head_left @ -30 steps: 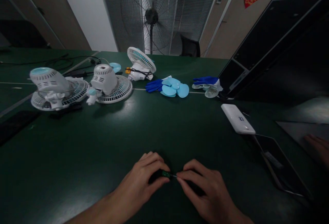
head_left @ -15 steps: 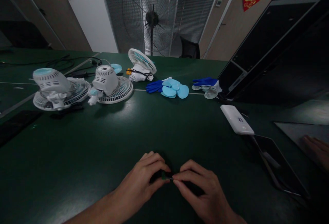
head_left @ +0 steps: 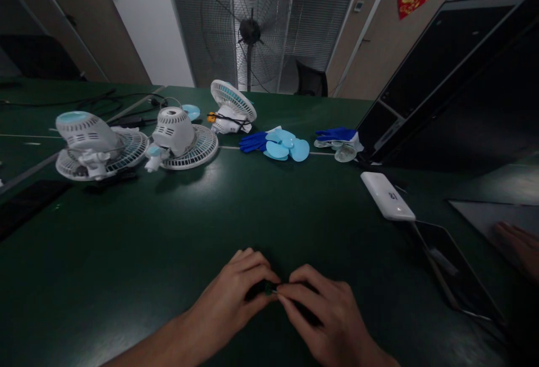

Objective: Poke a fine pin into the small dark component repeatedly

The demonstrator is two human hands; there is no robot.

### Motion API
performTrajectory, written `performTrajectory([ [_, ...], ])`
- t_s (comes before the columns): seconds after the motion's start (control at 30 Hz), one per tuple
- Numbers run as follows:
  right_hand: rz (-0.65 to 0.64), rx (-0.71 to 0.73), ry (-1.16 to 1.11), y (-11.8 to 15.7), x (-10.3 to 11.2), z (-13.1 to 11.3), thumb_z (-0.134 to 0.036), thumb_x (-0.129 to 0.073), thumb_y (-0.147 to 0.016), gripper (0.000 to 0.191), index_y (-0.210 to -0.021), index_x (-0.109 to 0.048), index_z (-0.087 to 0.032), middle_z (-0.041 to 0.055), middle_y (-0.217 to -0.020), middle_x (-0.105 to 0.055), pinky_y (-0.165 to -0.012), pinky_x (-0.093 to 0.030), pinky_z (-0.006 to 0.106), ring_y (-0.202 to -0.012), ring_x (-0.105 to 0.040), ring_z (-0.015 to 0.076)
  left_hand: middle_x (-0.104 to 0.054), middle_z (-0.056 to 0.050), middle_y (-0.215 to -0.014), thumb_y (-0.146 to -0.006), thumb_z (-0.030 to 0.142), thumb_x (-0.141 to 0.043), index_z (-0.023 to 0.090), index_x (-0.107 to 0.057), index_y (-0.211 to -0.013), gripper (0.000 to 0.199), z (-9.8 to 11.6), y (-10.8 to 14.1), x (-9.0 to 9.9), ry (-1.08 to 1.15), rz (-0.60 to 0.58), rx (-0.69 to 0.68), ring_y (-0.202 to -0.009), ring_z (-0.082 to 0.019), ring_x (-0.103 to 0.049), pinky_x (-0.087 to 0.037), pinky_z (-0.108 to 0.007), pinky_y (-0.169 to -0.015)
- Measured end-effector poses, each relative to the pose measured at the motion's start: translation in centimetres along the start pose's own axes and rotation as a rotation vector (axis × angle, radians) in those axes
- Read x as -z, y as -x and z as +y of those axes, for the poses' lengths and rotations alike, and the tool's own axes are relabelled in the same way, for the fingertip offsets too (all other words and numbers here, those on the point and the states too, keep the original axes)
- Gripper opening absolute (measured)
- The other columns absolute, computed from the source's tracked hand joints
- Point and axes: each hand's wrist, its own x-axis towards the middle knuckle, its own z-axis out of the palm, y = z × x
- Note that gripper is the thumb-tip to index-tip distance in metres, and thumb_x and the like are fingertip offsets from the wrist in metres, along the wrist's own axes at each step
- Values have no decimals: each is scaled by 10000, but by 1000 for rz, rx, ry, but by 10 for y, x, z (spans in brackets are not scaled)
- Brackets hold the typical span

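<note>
My left hand rests low over the dark green tabletop, with thumb and fingers curled round a small dark green piece. Facing it from the right, my right hand pinches a thin, pale, sliver-like part at that piece's right end. The fingertips of both hands nearly meet. Most of the small piece is covered by fingers and shadow, so its kind is unclear.
Behind my hands stand white fans, light blue fan blades and blue gloves. A white power bank and a black phone lie to the right. Another person's hand rests at the far right edge.
My right hand has shifted slightly left, bringing its fingertips closer to my left hand. My left hand stays in place around the small green piece.
</note>
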Motion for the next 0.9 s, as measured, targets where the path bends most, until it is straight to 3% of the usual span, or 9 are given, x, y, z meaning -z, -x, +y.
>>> performTrajectory([
  [0.17,99,-9,4,-1,-2,-3,-199,-570,-1020,192,-1044,-753,-255,20,-910,-713,-614,-492,242,-728,-716,135,-679,5,-1045,-953,192,-714,244,-704,-1041,102,2,-2,1,-14,-6,-3,-999,-183,-605,-405,-361,-930],
  [0.43,71,-13,35,1,5,2,-207,-565,-1009,205,-1012,-768,-240,38,-882,-724,-600,-534,229,-704,-724,144,-679,-24,-1103,-992,245,-664,261,-692,-1117,128,1,2,2,-34,-20,-16,-1047,-198,-607,-452,-364,-941],
  [0.53,96,-17,36,1,9,3,-213,-566,-1013,208,-1003,-772,-238,36,-870,-723,-591,-545,224,-696,-726,142,-668,-45,-1179,-1036,259,-583,271,-665,-1197,182,-7,12,11,-91,-50,-50,-1095,-198,-611,-488,-343,-962],
  [0.67,76,-32,10,4,11,6,-214,-589,-1012,182,-1024,-768,-241,37,-886,-718,-596,-543,239,-708,-724,147,-668,-54,-1252,-1062,279,-508,306,-664,-1269,261,-35,34,48,-225,-34,-12,-1162,-203,-633,-511,-326,-1024],
  [0.8,66,-40,-18,5,10,8,-207,-609,-1000,167,-1044,-764,-249,34,-897,-715,-577,-518,247,-707,-719,148,-678,-70,-1275,-1034,408,-530,291,-718,-1221,290,-79,57,106,-324,196,198,-1169,-241,-664,-531,-351,-1033],
  [0.9,58,-47,-35,5,9,9,-201,-614,-999,164,-1040,-766,-248,36,-907,-713,-592,-519,250,-718,-717,148,-701,-76,-1232,-984,500,-566,262,-749,-1162,349,-100,67,143,-369,332,310,-1112,-262,-688,-544,-349,-985],
])
